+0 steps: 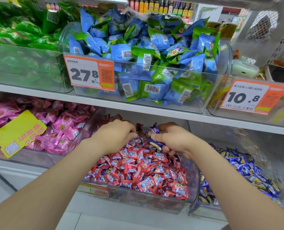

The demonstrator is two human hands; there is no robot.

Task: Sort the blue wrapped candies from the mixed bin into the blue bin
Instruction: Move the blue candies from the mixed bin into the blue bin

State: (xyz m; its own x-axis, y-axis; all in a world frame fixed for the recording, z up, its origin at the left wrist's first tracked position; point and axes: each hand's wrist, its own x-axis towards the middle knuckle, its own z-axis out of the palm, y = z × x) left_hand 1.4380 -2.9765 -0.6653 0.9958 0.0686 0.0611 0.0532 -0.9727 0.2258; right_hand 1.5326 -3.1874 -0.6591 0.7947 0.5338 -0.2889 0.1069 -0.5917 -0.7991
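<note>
While both bare forearms are being reached forward, the right hand (172,138) is being held above the rear right part of the mixed bin (195,188), close to its right wall. Several blue wrapped candies (156,144) are being pinched in the right grip, between the thumb and the curled fingers; one is sticking up above the thumb and another is hanging below it. The left hand (116,135) is being held palm down over the rear middle of the same bin, with its fingers curled downward into the red wrapped candies (143,171). Whether anything is being clasped in the left grip cannot be told, as the fingertips are being hidden by the hand itself. The two hands are being held near each other but apart.

The blue bin (261,143) is standing just beside the mixed bin on its right, and a heap of blue candies (244,168) is being carried in it. To the left, pink wrapped candies (58,127) are being displayed behind a tilted yellow tag (20,133). On the upper shelf (38,92), blue-and-green packets (146,63) are being displayed in a clear bin behind an orange price tag (88,72) marked 27.8. A second price tag (252,97), marked 10.8, is being shown further right.
</note>
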